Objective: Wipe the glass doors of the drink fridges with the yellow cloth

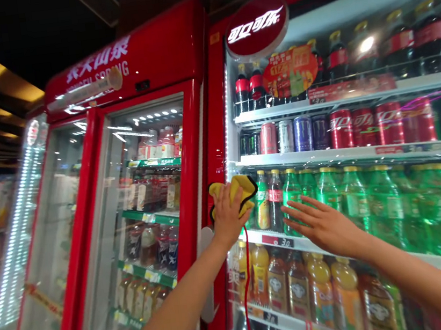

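Observation:
My left hand [229,215] presses a yellow cloth [243,186] with a black edge against the left side of a red drinks fridge's glass door, its fingers over the cloth. The cloth is bunched and part of it sticks out beyond my fingers. A thin red cord [247,291] hangs below that hand; where its upper end is fixed, I cannot tell. My right hand [323,224] is open, fingers spread, in front of the same door at the shelf of green bottles [385,195]. Whether its fingertips touch the glass is unclear.
Behind the glass stand cola bottles [337,57], cans [341,128] and orange drink bottles [321,287]. A round sign [257,27] sits at the door's top left. To the left is another red fridge [198,151], with a white curved handle-like piece [209,291] between them.

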`<state>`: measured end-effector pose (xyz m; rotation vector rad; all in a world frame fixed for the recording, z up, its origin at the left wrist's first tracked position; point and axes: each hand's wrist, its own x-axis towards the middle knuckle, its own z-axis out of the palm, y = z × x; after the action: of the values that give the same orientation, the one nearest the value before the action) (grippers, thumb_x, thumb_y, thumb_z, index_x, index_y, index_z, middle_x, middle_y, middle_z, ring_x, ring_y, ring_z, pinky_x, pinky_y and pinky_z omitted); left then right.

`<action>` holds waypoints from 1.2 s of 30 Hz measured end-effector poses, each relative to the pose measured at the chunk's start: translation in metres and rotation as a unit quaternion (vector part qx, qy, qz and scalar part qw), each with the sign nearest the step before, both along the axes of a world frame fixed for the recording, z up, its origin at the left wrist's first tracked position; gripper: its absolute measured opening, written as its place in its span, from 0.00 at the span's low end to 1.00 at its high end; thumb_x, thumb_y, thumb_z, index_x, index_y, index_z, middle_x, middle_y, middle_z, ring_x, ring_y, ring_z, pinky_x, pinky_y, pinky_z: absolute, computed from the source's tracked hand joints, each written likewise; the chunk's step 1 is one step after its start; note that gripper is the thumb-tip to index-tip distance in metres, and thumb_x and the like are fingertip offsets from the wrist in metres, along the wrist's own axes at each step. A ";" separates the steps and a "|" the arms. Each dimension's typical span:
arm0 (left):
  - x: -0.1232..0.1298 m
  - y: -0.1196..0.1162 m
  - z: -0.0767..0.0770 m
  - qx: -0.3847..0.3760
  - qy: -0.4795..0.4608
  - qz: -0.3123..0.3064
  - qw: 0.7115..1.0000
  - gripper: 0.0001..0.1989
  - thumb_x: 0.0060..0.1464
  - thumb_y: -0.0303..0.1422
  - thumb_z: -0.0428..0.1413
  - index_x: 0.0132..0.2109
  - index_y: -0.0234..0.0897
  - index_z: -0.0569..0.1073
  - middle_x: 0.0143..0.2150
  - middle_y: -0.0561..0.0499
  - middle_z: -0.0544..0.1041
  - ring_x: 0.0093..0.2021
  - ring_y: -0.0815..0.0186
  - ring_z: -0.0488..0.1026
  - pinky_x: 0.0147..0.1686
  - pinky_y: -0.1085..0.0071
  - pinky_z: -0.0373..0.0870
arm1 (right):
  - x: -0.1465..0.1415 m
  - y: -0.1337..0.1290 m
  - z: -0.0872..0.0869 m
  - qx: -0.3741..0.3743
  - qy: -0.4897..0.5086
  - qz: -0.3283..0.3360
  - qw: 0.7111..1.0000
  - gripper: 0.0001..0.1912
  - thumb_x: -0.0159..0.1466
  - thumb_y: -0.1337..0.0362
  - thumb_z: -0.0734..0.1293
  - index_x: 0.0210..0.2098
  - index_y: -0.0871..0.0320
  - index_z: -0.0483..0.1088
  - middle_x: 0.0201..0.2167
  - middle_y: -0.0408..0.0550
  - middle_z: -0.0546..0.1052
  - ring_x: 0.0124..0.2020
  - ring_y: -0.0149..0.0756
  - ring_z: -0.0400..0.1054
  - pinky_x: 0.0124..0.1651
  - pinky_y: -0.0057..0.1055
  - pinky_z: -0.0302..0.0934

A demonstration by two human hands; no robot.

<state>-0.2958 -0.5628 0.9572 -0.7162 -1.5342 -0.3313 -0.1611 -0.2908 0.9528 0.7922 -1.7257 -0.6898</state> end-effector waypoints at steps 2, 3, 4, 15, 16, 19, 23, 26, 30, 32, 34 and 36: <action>0.001 0.009 0.018 0.060 -0.015 0.010 0.998 0.28 0.64 0.44 0.52 0.66 0.38 0.64 0.71 0.35 0.58 0.73 0.46 0.50 0.68 0.40 0.50 | 0.004 0.010 0.001 -0.006 0.020 0.003 1.000 0.19 0.67 0.70 0.64 0.57 0.54 0.72 0.62 0.51 0.72 0.63 0.45 0.65 0.66 0.52 0.57; 0.004 0.020 0.032 0.101 -0.025 0.014 0.994 0.27 0.64 0.43 0.51 0.66 0.38 0.64 0.71 0.34 0.58 0.73 0.44 0.50 0.68 0.39 0.50 | 0.006 0.012 0.002 -0.020 0.030 0.000 0.999 0.19 0.67 0.68 0.65 0.57 0.54 0.72 0.62 0.51 0.72 0.63 0.46 0.65 0.65 0.51 0.57; 0.008 0.034 0.047 0.139 -0.032 0.016 0.990 0.27 0.65 0.43 0.51 0.67 0.37 0.64 0.71 0.34 0.58 0.73 0.44 0.50 0.67 0.37 0.49 | 0.007 0.014 0.004 -0.037 0.039 -0.007 0.999 0.19 0.67 0.67 0.66 0.57 0.55 0.72 0.63 0.51 0.72 0.63 0.46 0.65 0.65 0.50 0.57; 0.016 0.029 0.004 -0.128 0.048 -0.052 0.989 0.28 0.60 0.41 0.58 0.65 0.45 0.66 0.72 0.42 0.59 0.74 0.49 0.49 0.69 0.45 0.53 | 0.039 0.039 -0.016 -0.035 0.053 -0.068 0.996 0.20 0.68 0.68 0.62 0.59 0.54 0.70 0.62 0.49 0.72 0.63 0.44 0.64 0.65 0.49 0.54; 0.013 0.023 0.009 -0.088 0.037 -0.043 0.994 0.27 0.60 0.41 0.57 0.65 0.45 0.66 0.72 0.42 0.60 0.74 0.49 0.50 0.69 0.44 0.52 | 0.042 0.044 -0.017 -0.048 0.056 -0.075 0.994 0.21 0.68 0.68 0.62 0.59 0.53 0.69 0.62 0.48 0.72 0.63 0.44 0.64 0.65 0.49 0.55; 0.015 0.039 0.043 0.088 0.004 -0.023 0.996 0.27 0.62 0.41 0.54 0.66 0.40 0.66 0.71 0.38 0.60 0.73 0.45 0.51 0.69 0.41 0.50 | 0.044 0.051 -0.017 -0.091 0.077 -0.084 0.989 0.21 0.67 0.70 0.62 0.59 0.51 0.70 0.62 0.49 0.73 0.63 0.45 0.64 0.64 0.50 0.55; 0.039 0.094 0.062 0.105 0.009 -0.037 0.994 0.26 0.63 0.40 0.54 0.66 0.40 0.66 0.72 0.37 0.57 0.73 0.42 0.50 0.68 0.39 0.49 | 0.037 0.047 -0.023 -0.118 0.099 -0.077 0.985 0.21 0.66 0.72 0.62 0.58 0.54 0.70 0.61 0.52 0.73 0.64 0.45 0.63 0.66 0.51 0.55; 0.046 0.099 0.030 -0.023 0.057 -0.067 0.996 0.25 0.61 0.39 0.56 0.64 0.42 0.68 0.73 0.39 0.57 0.73 0.44 0.50 0.69 0.41 0.49 | 0.038 0.047 -0.033 -0.114 0.091 -0.076 0.986 0.22 0.67 0.72 0.62 0.59 0.53 0.70 0.61 0.49 0.73 0.64 0.44 0.63 0.66 0.49 0.55; 0.029 0.059 -0.005 -0.136 0.075 -0.081 0.984 0.25 0.60 0.40 0.58 0.64 0.45 0.68 0.72 0.41 0.59 0.73 0.48 0.51 0.69 0.44 0.52 | 0.052 0.059 -0.041 -0.080 0.066 -0.077 0.992 0.21 0.67 0.71 0.63 0.58 0.52 0.71 0.61 0.49 0.74 0.62 0.42 0.65 0.64 0.48 0.58; 0.023 0.050 0.005 -0.066 0.049 -0.068 0.994 0.25 0.61 0.40 0.57 0.64 0.44 0.68 0.71 0.40 0.60 0.73 0.47 0.51 0.69 0.42 0.50 | 0.060 0.067 -0.040 -0.078 0.057 -0.078 0.992 0.20 0.66 0.71 0.64 0.56 0.53 0.72 0.60 0.50 0.74 0.61 0.42 0.66 0.63 0.48 0.60; 0.025 0.061 0.030 0.052 0.017 -0.055 0.997 0.26 0.61 0.40 0.55 0.65 0.42 0.68 0.71 0.38 0.60 0.73 0.44 0.51 0.68 0.40 0.49 | 0.066 0.075 -0.035 -0.091 0.056 -0.084 0.991 0.19 0.66 0.70 0.64 0.55 0.53 0.72 0.60 0.50 0.74 0.60 0.42 0.67 0.61 0.47 0.61; 0.037 0.089 0.056 0.137 0.000 -0.055 0.989 0.26 0.62 0.40 0.55 0.65 0.40 0.68 0.71 0.37 0.59 0.73 0.42 0.50 0.68 0.38 0.49 | 0.070 0.081 -0.030 -0.102 0.063 -0.090 0.989 0.18 0.66 0.70 0.64 0.54 0.52 0.73 0.59 0.49 0.75 0.60 0.42 0.67 0.60 0.46 0.63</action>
<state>-0.2586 -0.4738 1.0136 -0.5842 -1.4175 -0.6117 -0.0914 -0.2093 0.9226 0.4458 -1.7324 -0.6568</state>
